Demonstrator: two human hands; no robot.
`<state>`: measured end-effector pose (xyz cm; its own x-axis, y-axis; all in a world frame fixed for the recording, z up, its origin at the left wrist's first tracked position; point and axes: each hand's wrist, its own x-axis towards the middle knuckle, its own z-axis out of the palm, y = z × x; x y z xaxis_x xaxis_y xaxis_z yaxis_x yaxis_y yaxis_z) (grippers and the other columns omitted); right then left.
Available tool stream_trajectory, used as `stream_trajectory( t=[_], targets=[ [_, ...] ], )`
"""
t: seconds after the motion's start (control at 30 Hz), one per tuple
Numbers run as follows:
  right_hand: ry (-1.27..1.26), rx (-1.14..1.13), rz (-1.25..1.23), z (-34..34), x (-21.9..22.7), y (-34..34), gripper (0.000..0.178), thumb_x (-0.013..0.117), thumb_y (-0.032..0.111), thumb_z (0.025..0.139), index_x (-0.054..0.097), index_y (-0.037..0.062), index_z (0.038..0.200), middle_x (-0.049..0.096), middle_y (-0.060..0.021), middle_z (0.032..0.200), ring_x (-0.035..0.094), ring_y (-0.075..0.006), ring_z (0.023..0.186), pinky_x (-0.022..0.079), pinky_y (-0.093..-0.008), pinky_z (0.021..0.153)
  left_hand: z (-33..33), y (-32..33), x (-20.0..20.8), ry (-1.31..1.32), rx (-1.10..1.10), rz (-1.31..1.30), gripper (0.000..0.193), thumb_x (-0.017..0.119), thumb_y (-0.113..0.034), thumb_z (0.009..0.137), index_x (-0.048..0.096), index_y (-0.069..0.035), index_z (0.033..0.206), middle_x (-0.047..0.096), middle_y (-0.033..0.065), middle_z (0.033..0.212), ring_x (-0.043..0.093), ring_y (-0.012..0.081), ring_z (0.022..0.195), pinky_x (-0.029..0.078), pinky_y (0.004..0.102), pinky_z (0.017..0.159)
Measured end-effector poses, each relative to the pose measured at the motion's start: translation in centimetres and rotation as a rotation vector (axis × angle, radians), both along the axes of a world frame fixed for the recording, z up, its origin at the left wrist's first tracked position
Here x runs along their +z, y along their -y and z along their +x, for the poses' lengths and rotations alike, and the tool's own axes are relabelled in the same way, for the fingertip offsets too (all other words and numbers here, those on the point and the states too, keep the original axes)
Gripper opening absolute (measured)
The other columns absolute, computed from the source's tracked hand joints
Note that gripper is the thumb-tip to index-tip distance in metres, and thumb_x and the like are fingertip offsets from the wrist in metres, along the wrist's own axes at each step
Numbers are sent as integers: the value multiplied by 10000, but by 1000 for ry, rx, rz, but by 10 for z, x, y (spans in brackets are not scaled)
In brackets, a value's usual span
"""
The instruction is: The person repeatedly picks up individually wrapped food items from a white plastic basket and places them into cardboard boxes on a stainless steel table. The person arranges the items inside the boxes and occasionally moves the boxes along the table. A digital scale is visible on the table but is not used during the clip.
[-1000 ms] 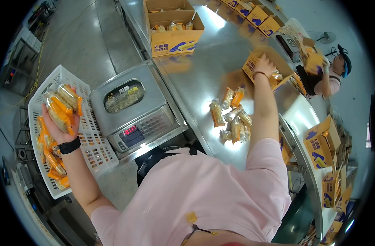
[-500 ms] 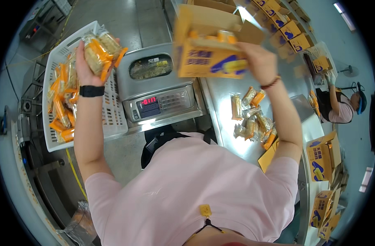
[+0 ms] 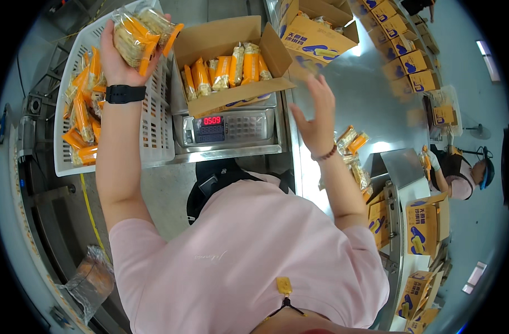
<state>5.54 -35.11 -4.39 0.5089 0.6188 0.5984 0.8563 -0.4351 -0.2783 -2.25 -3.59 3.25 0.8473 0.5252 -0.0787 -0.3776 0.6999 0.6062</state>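
In my left hand (image 3: 121,61), raised over the far side of the white basket, are a few snack bars (image 3: 136,40) in clear and orange wrappers. An open cardboard box (image 3: 235,97) rests on the weighing scale (image 3: 229,128), whose red display is lit. Upright orange-wrapped snack bars (image 3: 223,72) line the inside of that box. My right hand (image 3: 318,114) is empty, fingers apart, over the steel table to the right of the box. Loose wrapped bars (image 3: 359,173) lie on the table beside my right wrist.
The white slotted basket (image 3: 157,133) at left holds more wrapped bars. Another open box (image 3: 315,42) stands beyond the scale on the steel table (image 3: 377,119). Rows of boxes (image 3: 414,61) line the far right. A person (image 3: 460,175) works at right; boxes (image 3: 427,225) stand nearby.
The box went from my right hand onto the scale, and the display reading changed. My right hand let go and moved toward me. My left hand still holds the bars, slightly farther away.
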Motion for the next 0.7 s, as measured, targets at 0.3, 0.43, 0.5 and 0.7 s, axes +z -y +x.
stream_trajectory(
  t=[0.3,0.43,0.5,0.7],
  targets=[
    [-1665,-97,1019,-11,-20,-24,357,558,224,855,400,81,1141,440,-113,1120,463,-254,1048,428,-472,869,8,12,1,-96,54,133,659,271,-452,886,234,42,1320,322,254,1323,337,357,1222,243,415,1041],
    [-2006,148,886,-13,-3,-66,375,540,236,865,388,61,1159,453,-147,1110,470,-301,1049,422,-493,883,6,-3,-3,-139,35,170,662,275,-454,884,235,44,1318,317,254,1327,337,359,1221,245,421,1040],
    [-2161,149,973,-7,-10,-80,345,491,180,879,380,-9,1145,464,-208,1093,456,-348,1073,412,-516,897,9,-23,-21,-111,71,139,649,319,-497,862,377,30,1237,428,246,1239,436,367,1127,347,441,966],
    [-1921,171,1196,45,-22,-30,292,417,64,856,401,-97,1099,496,-244,1085,496,-362,1038,454,-460,874,14,-21,-24,-132,50,-35,674,345,-480,859,316,46,1279,388,244,1279,377,378,1183,276,454,1018]
  ],
)
